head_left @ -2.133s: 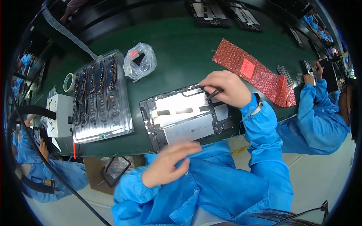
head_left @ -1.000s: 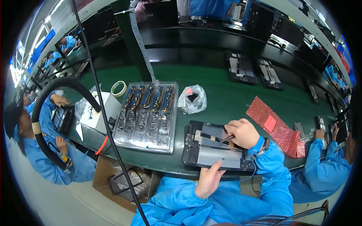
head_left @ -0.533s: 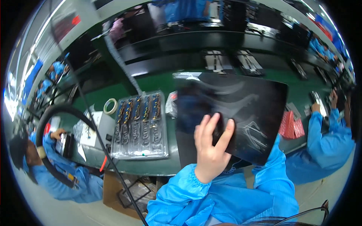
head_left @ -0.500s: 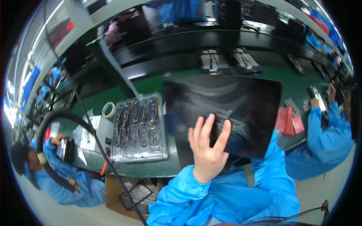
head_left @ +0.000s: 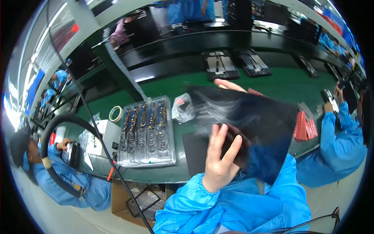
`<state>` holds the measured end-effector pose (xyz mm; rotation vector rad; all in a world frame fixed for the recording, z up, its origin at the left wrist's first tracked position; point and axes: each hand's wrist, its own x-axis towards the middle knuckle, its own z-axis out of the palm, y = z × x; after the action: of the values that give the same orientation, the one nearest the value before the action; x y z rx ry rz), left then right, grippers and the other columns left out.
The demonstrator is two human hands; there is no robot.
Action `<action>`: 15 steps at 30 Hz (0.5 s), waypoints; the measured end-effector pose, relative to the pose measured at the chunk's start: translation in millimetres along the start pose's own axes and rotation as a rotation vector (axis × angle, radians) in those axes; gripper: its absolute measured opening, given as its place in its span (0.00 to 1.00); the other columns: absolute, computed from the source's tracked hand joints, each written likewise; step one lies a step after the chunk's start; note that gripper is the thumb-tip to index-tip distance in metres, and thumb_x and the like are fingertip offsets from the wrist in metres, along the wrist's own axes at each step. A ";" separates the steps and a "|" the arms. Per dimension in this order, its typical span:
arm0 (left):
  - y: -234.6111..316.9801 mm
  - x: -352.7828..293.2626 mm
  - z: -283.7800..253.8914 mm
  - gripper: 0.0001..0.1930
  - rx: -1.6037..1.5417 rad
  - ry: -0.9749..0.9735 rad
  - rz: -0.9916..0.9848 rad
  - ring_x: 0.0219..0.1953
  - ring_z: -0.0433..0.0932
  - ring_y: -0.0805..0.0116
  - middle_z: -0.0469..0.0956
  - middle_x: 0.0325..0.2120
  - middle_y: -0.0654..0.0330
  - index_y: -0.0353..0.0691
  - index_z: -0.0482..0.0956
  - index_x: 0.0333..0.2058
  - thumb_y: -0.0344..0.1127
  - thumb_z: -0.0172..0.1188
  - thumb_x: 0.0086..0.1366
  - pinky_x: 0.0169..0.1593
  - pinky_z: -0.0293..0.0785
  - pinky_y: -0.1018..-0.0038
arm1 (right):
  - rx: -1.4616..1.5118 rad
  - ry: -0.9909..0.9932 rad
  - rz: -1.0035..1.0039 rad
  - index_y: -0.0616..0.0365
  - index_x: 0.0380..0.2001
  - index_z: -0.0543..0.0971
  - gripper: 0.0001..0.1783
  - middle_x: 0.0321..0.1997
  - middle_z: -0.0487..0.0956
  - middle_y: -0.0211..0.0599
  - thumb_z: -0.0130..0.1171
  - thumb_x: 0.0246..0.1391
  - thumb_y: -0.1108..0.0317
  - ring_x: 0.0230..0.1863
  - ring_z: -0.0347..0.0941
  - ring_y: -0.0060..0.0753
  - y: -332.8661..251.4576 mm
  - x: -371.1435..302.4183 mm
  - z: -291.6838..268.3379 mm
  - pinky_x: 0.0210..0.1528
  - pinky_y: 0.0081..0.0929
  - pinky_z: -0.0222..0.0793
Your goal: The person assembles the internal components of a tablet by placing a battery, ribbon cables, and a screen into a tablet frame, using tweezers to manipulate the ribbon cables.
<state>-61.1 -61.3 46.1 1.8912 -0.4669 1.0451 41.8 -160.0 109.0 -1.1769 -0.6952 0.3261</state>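
A glossy black rectangular panel (head_left: 257,117) with wrinkled clear film on its face is held up in front of me, tilted and blurred by motion. My left hand (head_left: 221,163) is at its near face, fingers stretched out and spread, seemingly resting on or just off the surface. From behind, my right hand (head_left: 230,85) holds the panel; only some fingers show at its far edge, and the rest is hidden. Under the panel's left side lies a dark flat sheet (head_left: 193,152) on the green bench. A small clear bag (head_left: 183,109) sits beside the panel.
To the left is a clear plastic tray (head_left: 146,132) of small electronic parts, with a tape roll (head_left: 115,113) and a white box (head_left: 102,136). Red bubble wrap (head_left: 305,126) lies right. Opened devices (head_left: 220,65) stand at the back. Co-workers sit on both sides; a black hose (head_left: 58,121) arches left.
The panel has turned and shifted right, its right side dropping lower. Fingers of my right hand now show at its far edge, and the clear bag has come into view.
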 end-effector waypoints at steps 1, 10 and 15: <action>1.5 -5.0 -0.2 0.31 -0.084 -0.043 -0.089 0.57 0.58 0.42 0.57 0.55 0.40 0.36 0.68 0.50 0.20 0.62 0.41 0.56 0.60 0.57 | -0.487 0.029 -0.260 0.53 0.53 0.69 0.25 0.56 0.67 0.43 0.54 0.48 0.71 0.54 0.67 0.35 11.6 -1.2 -8.7 0.51 0.24 0.64; 0.7 -94.6 36.7 0.15 -1.055 0.372 -1.134 0.43 0.71 0.68 0.70 0.42 0.56 0.34 0.66 0.47 0.35 0.48 0.65 0.47 0.69 0.69 | -1.503 -0.436 0.074 0.52 0.43 0.75 0.22 0.41 0.75 0.35 0.58 0.38 0.68 0.35 0.75 0.39 58.4 -2.6 -25.0 0.35 0.32 0.72; -10.7 -104.1 7.0 0.20 -1.246 0.337 -1.386 0.53 0.64 0.62 0.65 0.50 0.56 0.36 0.59 0.54 0.31 0.47 0.64 0.56 0.59 0.61 | -1.549 -0.425 0.089 0.56 0.45 0.72 0.26 0.42 0.71 0.39 0.61 0.37 0.65 0.30 0.75 0.42 93.0 -22.6 -29.0 0.31 0.32 0.72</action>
<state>-110.1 -71.1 -46.1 0.5245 0.3727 -0.0206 54.6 -159.8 9.8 -2.6483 -1.3387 0.0470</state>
